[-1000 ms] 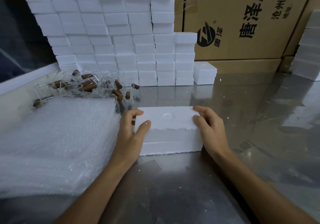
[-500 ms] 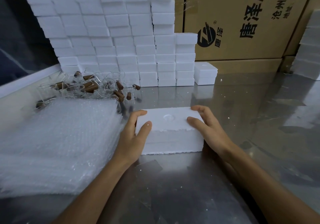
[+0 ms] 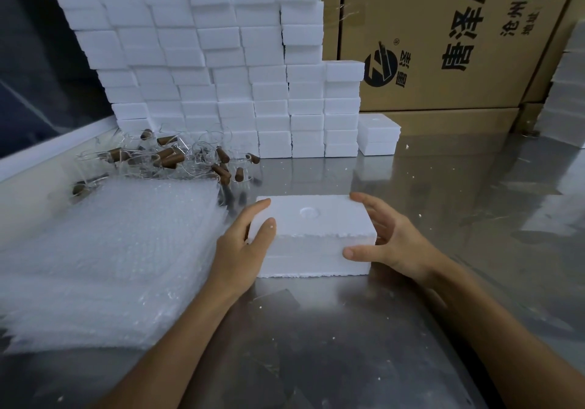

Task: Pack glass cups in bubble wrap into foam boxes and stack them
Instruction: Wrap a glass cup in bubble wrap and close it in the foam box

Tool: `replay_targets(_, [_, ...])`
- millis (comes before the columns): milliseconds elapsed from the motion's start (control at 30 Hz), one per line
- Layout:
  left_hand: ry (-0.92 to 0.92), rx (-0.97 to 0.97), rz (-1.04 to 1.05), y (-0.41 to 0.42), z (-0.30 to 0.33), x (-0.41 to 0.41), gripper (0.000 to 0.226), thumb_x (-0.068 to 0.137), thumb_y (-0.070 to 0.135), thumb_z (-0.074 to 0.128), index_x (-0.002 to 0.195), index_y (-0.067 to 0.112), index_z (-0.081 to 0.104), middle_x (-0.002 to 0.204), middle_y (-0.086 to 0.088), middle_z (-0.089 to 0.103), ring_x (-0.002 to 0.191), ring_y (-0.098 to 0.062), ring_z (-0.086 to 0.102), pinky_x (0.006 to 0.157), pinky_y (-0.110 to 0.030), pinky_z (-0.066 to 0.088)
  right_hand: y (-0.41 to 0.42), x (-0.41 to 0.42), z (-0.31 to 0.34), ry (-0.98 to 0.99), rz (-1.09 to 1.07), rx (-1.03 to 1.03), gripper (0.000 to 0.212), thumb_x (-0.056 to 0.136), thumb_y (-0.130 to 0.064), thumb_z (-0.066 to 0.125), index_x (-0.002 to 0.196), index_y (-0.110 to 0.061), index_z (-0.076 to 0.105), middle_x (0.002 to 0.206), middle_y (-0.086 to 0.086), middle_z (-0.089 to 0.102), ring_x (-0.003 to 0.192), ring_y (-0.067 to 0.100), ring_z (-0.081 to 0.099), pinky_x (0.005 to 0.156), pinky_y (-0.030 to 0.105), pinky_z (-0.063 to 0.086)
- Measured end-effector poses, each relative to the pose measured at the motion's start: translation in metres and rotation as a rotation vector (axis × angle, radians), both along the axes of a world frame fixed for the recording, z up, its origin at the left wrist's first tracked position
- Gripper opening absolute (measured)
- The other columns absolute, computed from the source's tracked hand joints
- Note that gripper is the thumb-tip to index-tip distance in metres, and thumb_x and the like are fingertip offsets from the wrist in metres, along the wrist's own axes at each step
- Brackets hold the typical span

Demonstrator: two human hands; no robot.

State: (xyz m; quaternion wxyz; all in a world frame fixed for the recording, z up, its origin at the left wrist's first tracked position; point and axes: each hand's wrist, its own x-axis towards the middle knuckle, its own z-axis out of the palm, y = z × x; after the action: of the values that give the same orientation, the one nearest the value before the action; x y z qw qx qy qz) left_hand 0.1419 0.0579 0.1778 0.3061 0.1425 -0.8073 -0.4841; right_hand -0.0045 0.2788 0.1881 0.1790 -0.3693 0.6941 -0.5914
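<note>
Two bare hands clasp a closed white foam box (image 3: pixel 311 234) that sits on the steel worktop (image 3: pixel 459 218), one at each short end. The left hand (image 3: pixel 243 249) has its grip around the box's left end: the thumb lies up over the near top corner and the fingers curl round the far left edge. The right hand (image 3: pixel 387 244) takes the right end, its thumb pressed flat on the front face low down and its fingers curved over the far top corner, so that grip is closed on the box too. Both forearms come in from the bottom edge and angle inward toward the box.

Just left of the box, a thick stack of bubble wrap (image 3: pixel 104 250) lies flat, its right edge touching or nearly touching the left wrist. Behind the wrap sits a loose heap of glass cups (image 3: pixel 177 158) with brown handles, near the box's far left corner. A wall of stacked foam boxes (image 3: pixel 221 70) stands at the back, with one short stack (image 3: pixel 378 135) beside its right end, and cardboard cartons (image 3: pixel 443 38) behind. To the right of the box and in front of it the worktop is bare steel flecked with foam crumbs.
</note>
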Motion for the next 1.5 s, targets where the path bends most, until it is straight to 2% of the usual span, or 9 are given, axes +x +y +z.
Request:
replay_targets(233, [-0.119,-0.127,-0.102,-0.009,0.014,0.015,0.043,0.072,0.075,0.051,0.114,0.070,0.052,0.124,0.041,0.047,0.110,0.007,0.054,0.094,-0.022,0.049,0.001,-0.003,0.003,0.022,0.024,0.036,0.087,0.066,0.005,0.086,0.135,-0.031,0.046,0.133,-0.007,0.060,0.113,-0.002,0.062,0.082,0.015,0.052])
replay_targets(400, [-0.122,-0.103,-0.167,-0.013,0.014,0.018,0.064,0.068,0.040,0.083,0.114,0.070,0.051,0.115,0.035,0.054,0.101,0.015,0.058,0.077,-0.008,0.051,0.001,-0.005,0.005,0.027,0.037,0.051,0.087,0.066,0.004,0.086,0.136,-0.031,0.046,0.132,-0.008,0.061,0.111,-0.004,0.062,0.081,0.014,0.052])
replay_targets(600, [-0.071,-0.065,-0.131,-0.016,0.009,0.016,0.069,0.072,0.015,0.087,0.115,0.059,0.056,0.113,0.030,0.060,0.099,0.004,0.063,0.075,-0.013,0.055,0.008,-0.005,0.004,0.008,0.061,0.062,0.092,0.066,0.010,0.085,0.141,-0.027,0.046,0.137,-0.002,0.058,0.122,0.007,0.059,0.085,0.021,0.054])
replay_targets(967, [-0.024,0.031,-0.155,-0.019,0.004,0.013,0.072,0.066,0.004,0.089,0.114,0.051,0.063,0.105,0.032,0.068,0.098,0.007,0.065,0.073,-0.017,0.057,0.010,-0.007,0.005,0.019,0.062,0.088,0.093,0.064,0.007,0.087,0.140,-0.030,0.048,0.132,-0.001,0.062,0.113,0.006,0.065,0.082,0.018,0.054])
replay_targets(1167, [-0.009,0.021,-0.096,-0.018,-0.003,0.011,0.067,0.073,0.006,0.084,0.116,0.049,0.058,0.121,0.016,0.063,0.105,-0.004,0.064,0.081,-0.023,0.058,0.005,-0.003,0.006,0.101,-0.040,0.094,0.085,0.057,-0.001,0.094,0.128,-0.027,0.055,0.120,0.003,0.064,0.106,0.011,0.066,0.074,0.019,0.056])
replay_targets(1267, [0.061,0.038,0.122,-0.005,-0.005,0.005,0.061,0.076,0.012,0.083,0.118,0.036,0.046,0.111,0.023,0.057,0.091,0.013,0.061,0.069,-0.009,0.053,-0.003,0.000,0.000,0.130,-0.119,0.040,0.084,0.055,-0.005,0.096,0.126,-0.024,0.055,0.116,0.006,0.064,0.105,0.019,0.066,0.072,0.024,0.058])
replay_targets(1333, [0.070,0.185,0.222,0.005,-0.003,0.000,0.064,0.078,0.021,0.082,0.121,0.034,0.037,0.106,0.017,0.057,0.080,0.015,0.062,0.068,-0.013,0.054,-0.007,0.001,-0.002,0.108,-0.172,-0.010,0.084,0.054,-0.006,0.097,0.125,-0.024,0.056,0.115,0.007,0.064,0.105,0.025,0.067,0.077,0.033,0.061])
replay_targets(1400, [0.089,0.525,0.155,0.015,0.002,-0.003,0.070,0.076,0.025,0.084,0.126,0.030,0.035,0.110,0.003,0.064,0.088,0.000,0.069,0.082,-0.033,0.059,-0.012,0.003,-0.003,0.084,-0.191,-0.062,0.085,0.052,-0.007,0.097,0.124,-0.026,0.056,0.116,0.008,0.065,0.104,0.029,0.067,0.082,0.040,0.061])
replay_targets(1500, [0.165,0.980,-0.069,0.028,0.011,-0.006,0.081,0.061,0.030,0.086,0.129,0.028,0.044,0.120,-0.005,0.069,0.101,-0.025,0.072,0.088,-0.054,0.056,-0.018,0.012,-0.003,0.213,-0.219,-0.076,0.089,0.049,-0.025,0.097,0.125,-0.034,0.054,0.119,-0.002,0.062,0.107,0.019,0.065,0.084,0.031,0.059])
